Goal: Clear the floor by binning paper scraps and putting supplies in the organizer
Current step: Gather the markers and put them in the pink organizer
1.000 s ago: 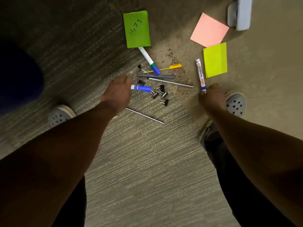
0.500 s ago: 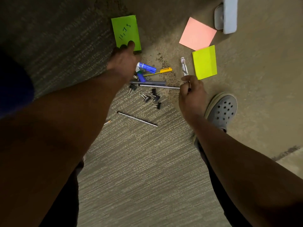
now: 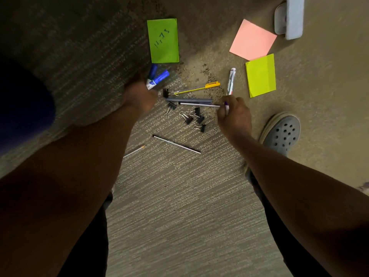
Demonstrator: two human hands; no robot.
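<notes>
Two bare forearms enter from the bottom edge and reach down over a ribbed grey carpet [image 3: 179, 216]. Nearest the person, a thin dark pencil [image 3: 176, 144] lies at a slant on the carpet, with a second pencil [image 3: 134, 151] just beside it, partly hidden by the left forearm. A grey perforated clog [image 3: 282, 132] stands to the right.

Left hand [image 3: 139, 96]: grip closed around two blue-capped markers [image 3: 156, 77], whose capped ends project beyond the fingers toward the green note. Right hand [image 3: 234, 114]: grip closed on a white marker [image 3: 230, 82], held near its lower end; the barrel extends away from the person. A thin pen tip lies at the fingers, but whether it is also held cannot be told.

Between the hands, loose on the carpet: a scatter of black binder clips [image 3: 194, 118], a grey pen [image 3: 189, 100], a thin dark-and-silver pen [image 3: 199, 104] just beside it, and a yellow pen [image 3: 196, 88] lying aslant, its far end capped orange. One clip sits at the near end of the yellow pen.

Farther out, three paper notes lie flat: a green note [image 3: 163, 41] with handwriting, a yellow note [image 3: 260, 75] near the white marker, and a pink note [image 3: 252, 40] touching its far corner. Dark speckled debris marks the floor among them. At the far right a pale grey furniture foot [image 3: 289, 17] is partly in view.
</notes>
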